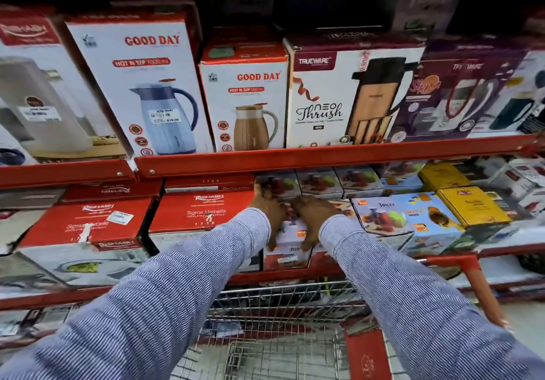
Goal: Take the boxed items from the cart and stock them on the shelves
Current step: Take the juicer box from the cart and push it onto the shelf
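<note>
Both arms in striped blue sleeves reach over the wire cart [283,306] to the lower shelf [295,275]. My left hand [267,210] lies on the top left of a white and red juicer box [287,250] at the shelf's front, fingers wrapped over its edge. My right hand [312,214] presses on the same box's top right, beside a second box under my forearm. More juicer boxes [320,180] stand in a row behind the hands. Whether the box is lifted or resting on the shelf is not visible.
Red Rishabh casserole boxes [203,213] sit just left of the hands. Blue juicer boxes [424,217] and yellow boxes [472,205] are on the right. The upper shelf [324,155] holds flask boxes. The cart's red handle [483,291] runs along my right arm.
</note>
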